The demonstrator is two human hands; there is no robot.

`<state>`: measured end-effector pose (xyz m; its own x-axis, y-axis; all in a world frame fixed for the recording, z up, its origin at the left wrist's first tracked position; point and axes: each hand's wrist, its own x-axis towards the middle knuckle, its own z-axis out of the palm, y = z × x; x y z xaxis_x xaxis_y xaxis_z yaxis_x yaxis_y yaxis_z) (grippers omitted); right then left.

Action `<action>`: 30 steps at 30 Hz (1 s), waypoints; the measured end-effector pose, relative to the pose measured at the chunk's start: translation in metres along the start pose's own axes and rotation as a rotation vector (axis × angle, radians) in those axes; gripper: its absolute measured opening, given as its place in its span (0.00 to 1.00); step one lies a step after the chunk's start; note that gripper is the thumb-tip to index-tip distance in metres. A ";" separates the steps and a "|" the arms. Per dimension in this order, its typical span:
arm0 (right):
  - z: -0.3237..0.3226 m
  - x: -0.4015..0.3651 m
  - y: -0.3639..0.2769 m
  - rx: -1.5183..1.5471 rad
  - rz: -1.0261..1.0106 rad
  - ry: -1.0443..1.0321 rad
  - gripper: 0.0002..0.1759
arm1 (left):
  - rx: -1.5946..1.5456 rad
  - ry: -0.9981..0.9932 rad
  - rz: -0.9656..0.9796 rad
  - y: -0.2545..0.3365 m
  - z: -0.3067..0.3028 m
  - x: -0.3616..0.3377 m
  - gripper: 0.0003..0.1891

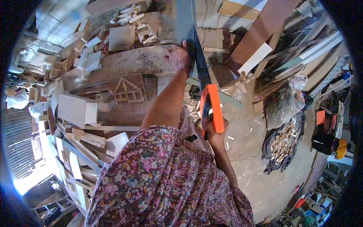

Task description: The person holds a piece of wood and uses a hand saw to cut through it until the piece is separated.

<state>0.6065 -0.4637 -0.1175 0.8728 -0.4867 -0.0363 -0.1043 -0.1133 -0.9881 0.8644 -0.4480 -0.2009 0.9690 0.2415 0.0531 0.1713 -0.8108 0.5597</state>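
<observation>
My right hand is wrapped around the orange and black handle of a handsaw. The saw's dark blade points away from me and runs along a grey-blue board. At the board's left edge, beside the blade, my left hand grips and presses the wood, thumb close to the saw. The board lies across the worn wooden bench. Where the saw teeth meet the wood cannot be made out.
A small wooden house-shaped frame lies left of my arm. Wooden boxes and offcuts crowd the left. Long planks lean at the right. A dark sack of wood scraps rests on the floor.
</observation>
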 end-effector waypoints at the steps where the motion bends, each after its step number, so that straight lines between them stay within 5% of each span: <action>1: 0.001 0.001 0.005 0.028 -0.011 0.033 0.07 | -0.045 -0.053 -0.004 0.000 -0.001 0.001 0.27; 4: 0.020 0.042 0.050 -0.123 -0.108 0.147 0.09 | -0.076 -0.153 0.019 -0.001 -0.013 -0.008 0.26; 7: 0.044 0.095 0.024 0.107 -0.050 0.050 0.08 | -0.072 -0.094 0.056 0.000 -0.015 -0.004 0.26; 17: 0.005 -0.001 0.013 0.095 0.024 0.036 0.08 | -0.002 -0.057 0.031 -0.003 0.008 0.000 0.27; 20: 0.022 0.035 0.039 -0.143 -0.202 0.141 0.06 | -0.083 -0.153 0.058 -0.004 -0.006 -0.005 0.28; 22: 0.037 0.083 0.037 0.237 0.072 0.156 0.07 | -0.057 -0.129 0.067 -0.003 -0.005 -0.006 0.28; 27: 0.029 0.076 0.014 0.175 -0.044 0.104 0.07 | -0.055 -0.179 0.052 0.007 -0.014 -0.008 0.28; 30: 0.018 0.018 -0.007 0.012 0.048 0.112 0.05 | -0.025 -0.039 0.082 0.000 -0.008 -0.012 0.28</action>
<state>0.6314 -0.4559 -0.1140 0.8079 -0.5854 -0.0676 -0.1389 -0.0776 -0.9873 0.8517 -0.4467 -0.1944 0.9859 0.1530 0.0677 0.0867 -0.8132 0.5755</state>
